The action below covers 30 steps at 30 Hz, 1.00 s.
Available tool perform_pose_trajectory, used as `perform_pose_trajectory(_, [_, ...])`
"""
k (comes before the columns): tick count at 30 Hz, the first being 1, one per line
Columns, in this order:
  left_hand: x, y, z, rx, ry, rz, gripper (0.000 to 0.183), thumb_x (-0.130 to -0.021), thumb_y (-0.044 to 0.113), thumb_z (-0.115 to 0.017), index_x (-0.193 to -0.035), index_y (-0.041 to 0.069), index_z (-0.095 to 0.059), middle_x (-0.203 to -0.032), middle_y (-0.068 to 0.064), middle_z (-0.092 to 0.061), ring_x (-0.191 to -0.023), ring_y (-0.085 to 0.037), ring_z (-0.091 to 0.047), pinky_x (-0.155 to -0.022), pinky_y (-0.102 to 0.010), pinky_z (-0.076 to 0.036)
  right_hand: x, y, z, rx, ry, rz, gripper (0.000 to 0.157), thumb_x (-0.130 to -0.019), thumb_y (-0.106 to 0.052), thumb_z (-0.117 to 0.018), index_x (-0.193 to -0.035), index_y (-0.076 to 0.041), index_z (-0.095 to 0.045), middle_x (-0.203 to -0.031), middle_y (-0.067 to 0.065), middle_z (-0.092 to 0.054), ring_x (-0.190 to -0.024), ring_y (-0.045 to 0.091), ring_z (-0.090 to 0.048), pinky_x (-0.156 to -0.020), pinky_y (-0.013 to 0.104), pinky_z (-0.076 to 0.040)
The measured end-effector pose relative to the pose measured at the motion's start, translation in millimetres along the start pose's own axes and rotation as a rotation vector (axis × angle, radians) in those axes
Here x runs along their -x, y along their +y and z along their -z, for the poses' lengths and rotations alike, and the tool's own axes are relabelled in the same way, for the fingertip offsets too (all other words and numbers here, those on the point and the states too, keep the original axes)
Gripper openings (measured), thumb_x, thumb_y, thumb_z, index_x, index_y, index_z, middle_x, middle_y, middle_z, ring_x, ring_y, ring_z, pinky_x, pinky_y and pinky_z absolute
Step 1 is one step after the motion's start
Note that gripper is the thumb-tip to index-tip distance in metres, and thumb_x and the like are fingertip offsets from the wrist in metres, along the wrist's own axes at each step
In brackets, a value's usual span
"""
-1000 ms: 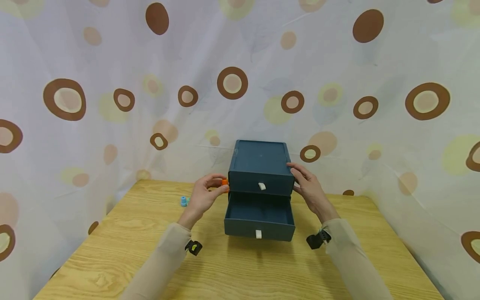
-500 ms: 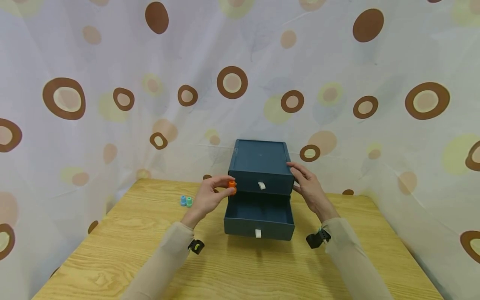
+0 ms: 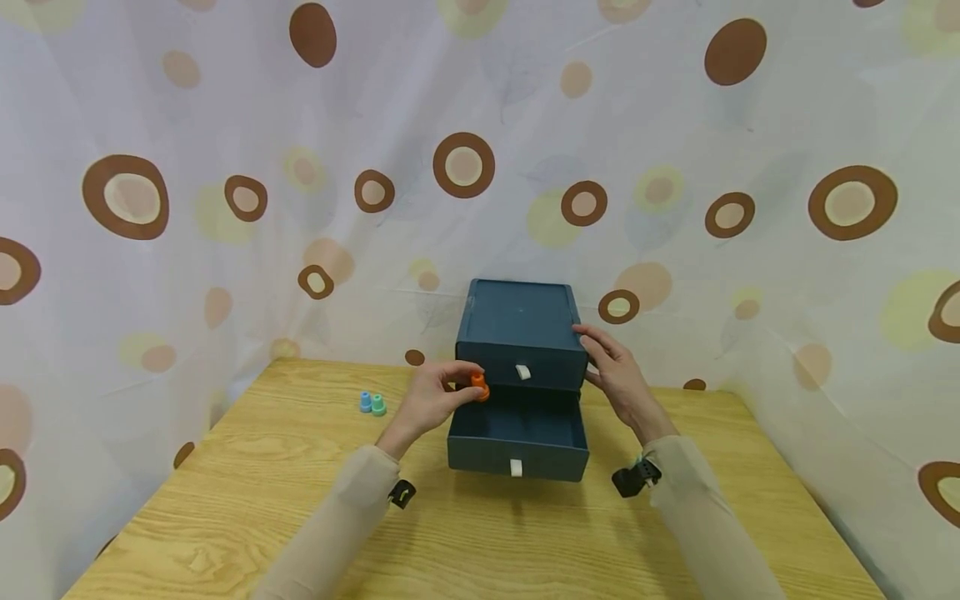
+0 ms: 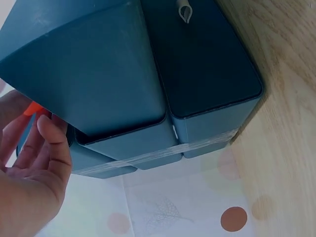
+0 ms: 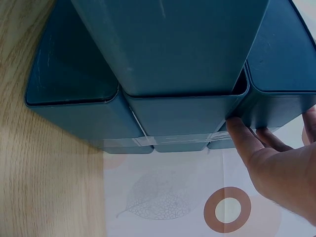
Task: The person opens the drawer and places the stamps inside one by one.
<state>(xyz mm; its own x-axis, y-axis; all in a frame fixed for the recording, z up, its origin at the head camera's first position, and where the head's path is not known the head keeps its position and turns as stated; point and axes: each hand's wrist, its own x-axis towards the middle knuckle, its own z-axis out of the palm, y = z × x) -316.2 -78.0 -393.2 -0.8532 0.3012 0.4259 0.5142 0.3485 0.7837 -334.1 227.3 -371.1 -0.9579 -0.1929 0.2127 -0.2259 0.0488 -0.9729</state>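
Further right and lower than before, my left hand (image 3: 433,403) pinches the orange piece (image 3: 478,381) between its fingers, the drawer (image 3: 483,452) below them; my right hand (image 3: 621,379), fingers spread, touches the cabinet (image 3: 521,317).

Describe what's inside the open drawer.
The open drawer shows only its dark blue surfaces; the left hand pinches an orange piece near its back left. The upper drawer hides the rear.

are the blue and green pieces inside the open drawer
No, the blue piece and the green piece stand on the wooden table, left of the drawer unit.
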Motion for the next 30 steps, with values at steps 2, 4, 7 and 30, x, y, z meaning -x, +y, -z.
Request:
perform_pose_trajectory(2, [-0.8, -0.2, 0.0, -0.004, -0.013, 0.020, 0.026, -0.087, 0.011, -0.075, -0.113, 0.013, -0.074, -0.105, -0.004, -0.073, -0.087, -0.015, -0.067, -0.072, -0.025, -0.056, 0, 0, 0.1, 0.003, 0.001, -0.003, 0.056, -0.103, -0.044, -0.045, -0.150, -0.014, -0.038, -0.165, 0.008, -0.012, -0.151, 0.036, -0.012, -0.117, 0.060, -0.022])
perform_pose_trajectory(4, [-1.6, -0.2, 0.2, -0.013, -0.031, 0.036, 0.027, -0.086, 0.012, -0.075, -0.113, 0.012, -0.074, -0.106, -0.004, -0.073, -0.087, -0.015, -0.068, -0.074, -0.025, -0.057, 0, 0, 0.2, 0.003, 0.001, -0.006, 0.056, -0.103, -0.043, -0.045, -0.151, -0.014, -0.038, -0.165, 0.007, -0.011, -0.151, 0.036, -0.011, -0.117, 0.059, -0.022])
perform_pose_trajectory(7, [-3.3, 0.4, 0.6, -0.039, -0.065, 0.025, 0.027, -0.086, 0.012, -0.075, -0.113, 0.010, -0.074, -0.107, -0.006, -0.073, -0.087, -0.015, -0.070, -0.077, -0.027, -0.058, -1, 0, 0.3, 0.002, 0.003, -0.005, 0.056, -0.103, -0.043, -0.044, -0.151, -0.014, -0.038, -0.165, 0.007, -0.011, -0.152, 0.036, -0.011, -0.117, 0.059, -0.022])
perform_pose_trajectory(30, [-22.5, 3.2, -9.2, -0.581, -0.364, -0.096, 0.025, -0.087, 0.012, -0.075, -0.111, 0.012, -0.075, -0.106, 0.000, -0.074, -0.089, -0.011, -0.070, -0.079, -0.025, -0.056, -1, 0, -1.1, 0.008, 0.001, 0.002, 0.058, -0.103, -0.044, -0.045, -0.151, -0.013, -0.037, -0.165, 0.007, -0.011, -0.151, 0.035, -0.012, -0.117, 0.059, -0.022])
